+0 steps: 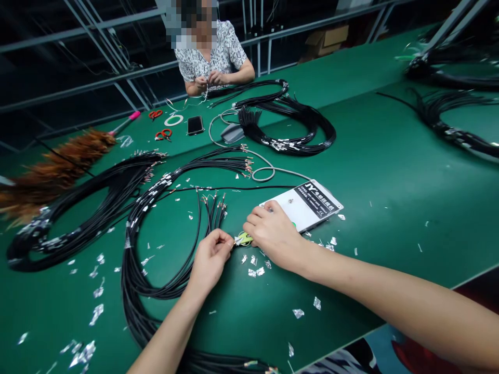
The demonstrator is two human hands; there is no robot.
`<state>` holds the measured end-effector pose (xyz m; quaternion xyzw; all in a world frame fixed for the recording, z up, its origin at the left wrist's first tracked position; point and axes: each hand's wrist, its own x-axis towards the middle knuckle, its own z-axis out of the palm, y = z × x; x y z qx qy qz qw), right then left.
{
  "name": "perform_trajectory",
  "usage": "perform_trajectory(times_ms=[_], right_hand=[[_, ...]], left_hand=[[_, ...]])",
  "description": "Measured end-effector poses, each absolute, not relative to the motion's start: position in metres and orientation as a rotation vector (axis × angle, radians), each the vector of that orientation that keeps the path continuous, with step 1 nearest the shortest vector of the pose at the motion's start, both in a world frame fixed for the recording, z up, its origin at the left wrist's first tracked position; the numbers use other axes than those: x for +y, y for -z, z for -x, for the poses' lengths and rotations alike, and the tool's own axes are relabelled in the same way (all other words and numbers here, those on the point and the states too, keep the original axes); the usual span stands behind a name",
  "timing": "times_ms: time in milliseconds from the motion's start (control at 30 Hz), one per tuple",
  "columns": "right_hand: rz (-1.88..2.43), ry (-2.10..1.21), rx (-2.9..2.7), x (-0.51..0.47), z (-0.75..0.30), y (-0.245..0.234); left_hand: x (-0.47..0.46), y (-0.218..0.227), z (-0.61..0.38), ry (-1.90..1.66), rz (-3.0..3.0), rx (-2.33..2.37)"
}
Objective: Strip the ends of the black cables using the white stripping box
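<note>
My left hand [210, 257] pinches the end of a black cable [234, 241], with the thumb and fingertips closed on it. From the right, my right hand [275, 236] is closed round small yellow-green snips [245, 238], whose silvery tips meet the cable end at my left fingertips. Whether the blades are cutting cannot be made out. Left of my hands lies a coiled bundle of black cables [134, 244], several with stripped ends. Just behind my right hand is a flat white box with a black printed label [317, 202].
Scraps of silver foil [252, 271] litter the green table [390, 223]. More black cable coils [304, 148] lie at left, back and right. A co-worker [212, 62] sits across, near red-handled scissors [163, 134], a phone [195, 125] and a brown duster [66, 161].
</note>
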<state>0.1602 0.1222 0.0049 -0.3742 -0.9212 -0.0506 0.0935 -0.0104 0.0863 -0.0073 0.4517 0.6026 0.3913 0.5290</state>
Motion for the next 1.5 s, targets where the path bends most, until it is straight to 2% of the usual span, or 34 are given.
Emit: perform_trajectory(times_ms=[233, 467, 667, 867, 1100, 1267, 1367, 1500], right_hand=[[1.075, 0.023, -2.683, 0.117, -0.171, -0.016], [1.098, -0.080, -2.016, 0.078, -0.235, -0.008], [1.128, 0.015, -2.066, 0.060, -0.238, 0.012], [1.138, 0.059, -2.007, 0.065, -0.235, 0.011], [0.986, -0.173, -2.029, 0.039, -0.218, 0.007], [0.941, -0.334, -2.062, 0.029, -0.207, 0.013], [0.902, -0.414, -2.057, 0.026, -0.206, 0.013], [0.774, -0.568, -2.282, 0.015, -0.211, 0.012]], left_hand=[[0.087, 0.007, 0.011, -0.917, -1.081, 1.442], [0.088, 0.008, 0.012, -0.923, -1.075, 1.432], [0.086, 0.009, 0.013, -0.923, -1.093, 1.455], [0.074, 0.006, 0.022, -0.944, -1.086, 1.477], [0.053, -0.016, 0.022, -0.961, -1.028, 1.433], [0.039, -0.010, 0.027, -0.820, -0.986, 1.437], [0.033, -0.010, 0.033, -0.752, -1.154, 1.517], [0.053, -0.019, 0.051, -0.992, -1.317, 1.727]])
